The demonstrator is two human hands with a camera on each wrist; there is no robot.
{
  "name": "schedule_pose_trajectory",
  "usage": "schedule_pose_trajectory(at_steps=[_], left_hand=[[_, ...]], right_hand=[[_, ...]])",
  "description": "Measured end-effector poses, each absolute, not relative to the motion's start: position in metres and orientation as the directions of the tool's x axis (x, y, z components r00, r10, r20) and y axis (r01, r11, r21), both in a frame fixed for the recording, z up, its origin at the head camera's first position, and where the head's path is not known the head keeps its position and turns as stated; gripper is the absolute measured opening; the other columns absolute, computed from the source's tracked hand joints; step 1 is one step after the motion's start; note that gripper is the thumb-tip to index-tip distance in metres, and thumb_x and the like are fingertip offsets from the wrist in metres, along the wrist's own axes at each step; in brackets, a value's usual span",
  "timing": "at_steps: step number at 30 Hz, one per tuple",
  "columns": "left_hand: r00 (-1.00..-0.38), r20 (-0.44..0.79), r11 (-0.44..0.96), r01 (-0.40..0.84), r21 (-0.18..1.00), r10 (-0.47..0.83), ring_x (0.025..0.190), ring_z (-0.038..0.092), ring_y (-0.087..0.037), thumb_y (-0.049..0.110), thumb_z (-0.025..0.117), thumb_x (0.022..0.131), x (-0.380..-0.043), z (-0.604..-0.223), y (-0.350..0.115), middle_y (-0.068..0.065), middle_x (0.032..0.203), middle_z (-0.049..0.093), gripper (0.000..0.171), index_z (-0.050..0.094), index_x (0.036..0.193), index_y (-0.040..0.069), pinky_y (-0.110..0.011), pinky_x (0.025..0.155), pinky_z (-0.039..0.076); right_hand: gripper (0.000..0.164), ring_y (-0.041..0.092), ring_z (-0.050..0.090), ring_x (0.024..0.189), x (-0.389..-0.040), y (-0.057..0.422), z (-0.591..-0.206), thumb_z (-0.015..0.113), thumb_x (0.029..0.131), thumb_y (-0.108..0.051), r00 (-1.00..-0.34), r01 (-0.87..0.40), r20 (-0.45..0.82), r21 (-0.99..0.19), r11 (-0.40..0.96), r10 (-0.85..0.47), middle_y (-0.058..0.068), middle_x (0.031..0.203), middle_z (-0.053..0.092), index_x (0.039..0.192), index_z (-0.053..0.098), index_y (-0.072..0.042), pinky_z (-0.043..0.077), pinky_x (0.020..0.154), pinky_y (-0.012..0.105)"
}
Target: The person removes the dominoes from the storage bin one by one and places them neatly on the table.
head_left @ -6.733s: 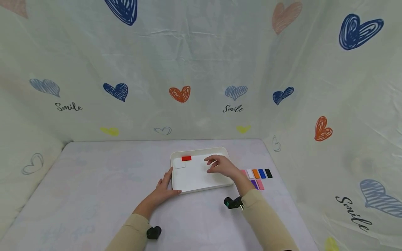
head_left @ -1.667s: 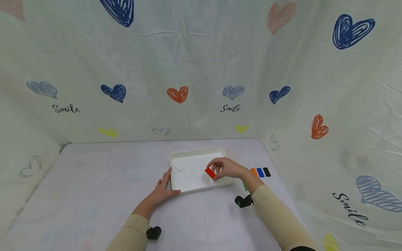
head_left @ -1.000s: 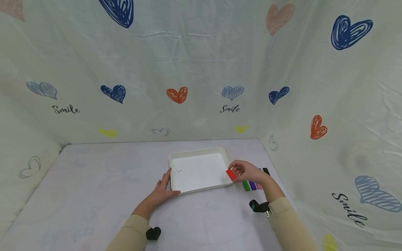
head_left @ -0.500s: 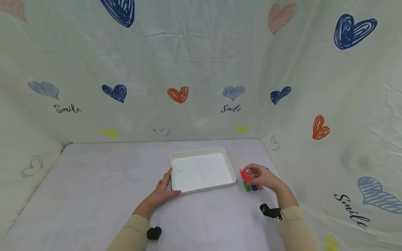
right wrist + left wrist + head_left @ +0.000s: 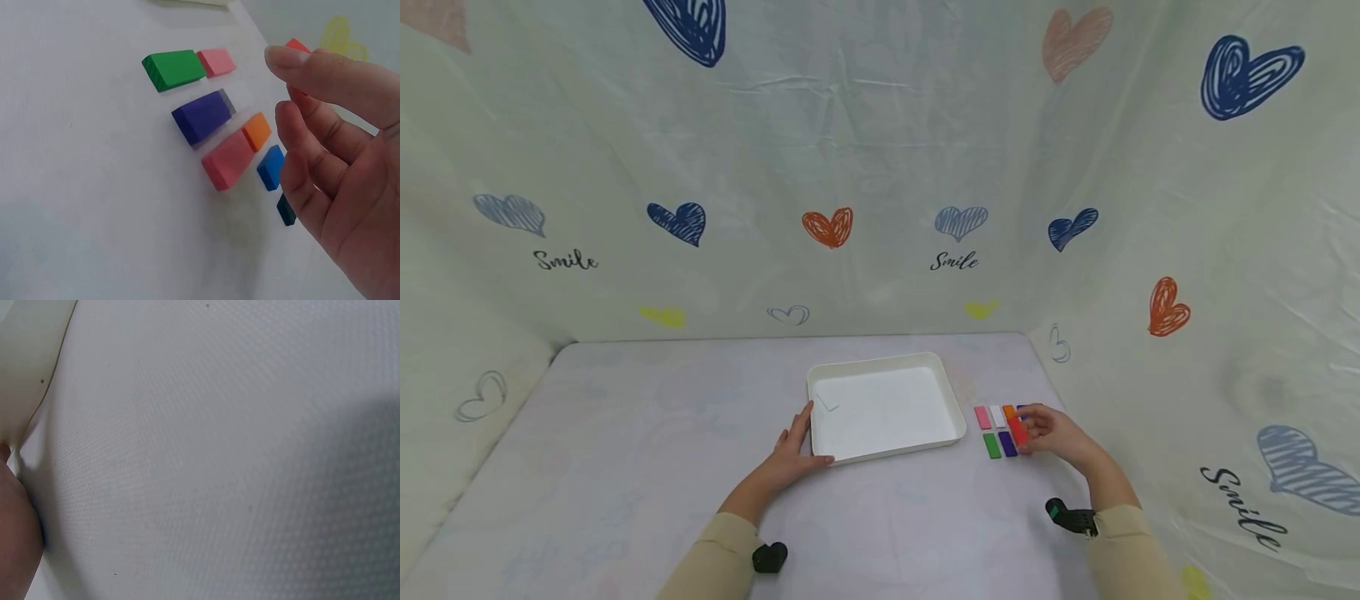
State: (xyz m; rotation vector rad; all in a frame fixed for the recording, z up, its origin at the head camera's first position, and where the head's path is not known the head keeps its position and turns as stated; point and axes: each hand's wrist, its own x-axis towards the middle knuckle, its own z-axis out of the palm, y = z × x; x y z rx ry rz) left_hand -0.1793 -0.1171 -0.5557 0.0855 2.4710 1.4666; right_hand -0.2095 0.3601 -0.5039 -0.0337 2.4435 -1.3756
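My right hand [image 5: 1056, 433] pinches a small red block [image 5: 1018, 431] above the coloured blocks at the right of the table. In the right wrist view only a corner of the red block [image 5: 298, 45] shows behind the thumb. Below it lie a green block [image 5: 175, 69], a purple block [image 5: 203, 117] and a rose block [image 5: 229, 159]. My left hand [image 5: 782, 462] rests against the near left corner of a shallow white tray [image 5: 887, 451], fingers along its left side and thumb at the front edge. On the tray floor shows a thin V-shaped line [image 5: 828, 405].
Behind the front row of blocks lie a pink block [image 5: 982, 417], a white block [image 5: 997, 417], an orange block [image 5: 256, 131], a blue block [image 5: 270, 167] and a dark block [image 5: 286, 211]. A heart-printed curtain [image 5: 880, 275] stands at the table's back.
The red block, earlier lying in the tray, was picked up by my right hand and carried right, out of the tray to above the blocks. The left hand stays at the tray corner.
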Motion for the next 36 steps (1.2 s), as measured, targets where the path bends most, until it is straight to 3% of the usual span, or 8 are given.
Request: schedule_pose_trajectory(at_steps=[14,26,36], left_hand=[[-0.961,-0.189,0.465,-0.075,0.882,0.203,0.146,-0.002,-0.041,0.026,0.081,0.078,-0.179,-0.554,-0.119,-0.021,0.159,0.019,0.109,0.007,0.157,0.011,-0.056,0.115,-0.004],[-0.961,-0.210,0.477,-0.102,0.873,0.179,0.145,-0.004,-0.044,0.030,0.082,0.078,-0.179,-0.554,-0.117,-0.017,0.160,0.016,0.110,0.008,0.157,0.015,-0.063,0.113,-0.002],[-0.964,-0.179,0.476,-0.065,0.877,0.198,0.146,-0.001,-0.042,0.029,0.081,0.078,-0.178,-0.553,-0.118,-0.022,0.158,0.020,0.109,0.008,0.157,0.010,-0.058,0.115,-0.004]], right_hand=[[0.053,0.024,0.051,0.085,-0.208,0.379,-0.520,0.080,0.078,-0.001,-0.963,0.166,-0.256,-0.813,0.558,-0.086,0.009,0.092,0.057,0.124,0.055,0.003,0.050,0.070,0.026],[0.053,0.023,0.051,0.083,-0.203,0.393,-0.529,0.078,0.079,0.000,-0.956,0.212,-0.291,-0.775,0.596,-0.039,0.009,0.092,0.057,0.125,0.054,0.001,0.050,0.066,0.027],[0.053,0.026,0.052,0.086,-0.204,0.396,-0.536,0.082,0.078,-0.010,-0.953,0.231,-0.302,-0.741,0.631,-0.005,0.011,0.096,0.057,0.125,0.058,-0.002,0.050,0.071,0.030]])
